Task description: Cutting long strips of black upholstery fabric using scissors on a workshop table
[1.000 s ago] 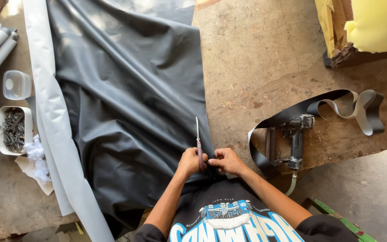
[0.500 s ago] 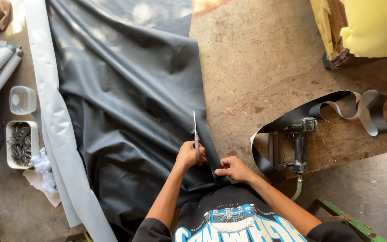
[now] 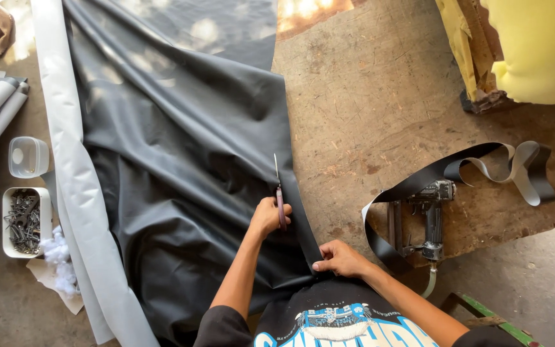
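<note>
From the head camera, we look down on a worn brown wooden table (image 3: 380,96) with a large sheet of dark grey, slightly shiny fabric (image 3: 175,167) spread over its left half. Our left hand (image 3: 268,216) is closed around the handles of a pair of scissors with reddish handles (image 3: 279,196), whose blades point away from us along the right-hand edge of the sheet. The blades lie on the fabric, near that edge, setting off a narrow strip on their right. Our right hand (image 3: 340,258) is nearer to our body, its fingers pinched shut on the near end of that narrow strip, just beside the table's front edge.

Along the left border of the dark sheet runs a long band of pale grey material (image 3: 72,180). Left of it stand a small clear plastic tub with a lid (image 3: 28,156) and a white rectangular tray filled with dark metal fasteners (image 3: 26,222), with a tuft of white stuffing (image 3: 58,260) just beside the tray.

To the right of our hands, a metal pneumatic stapler (image 3: 428,218) lies on the table, partly ringed by a looping cut strip of dark fabric with a pale underside (image 3: 483,164). At the top right corner sits a block of yellow foam (image 3: 534,45).
</note>
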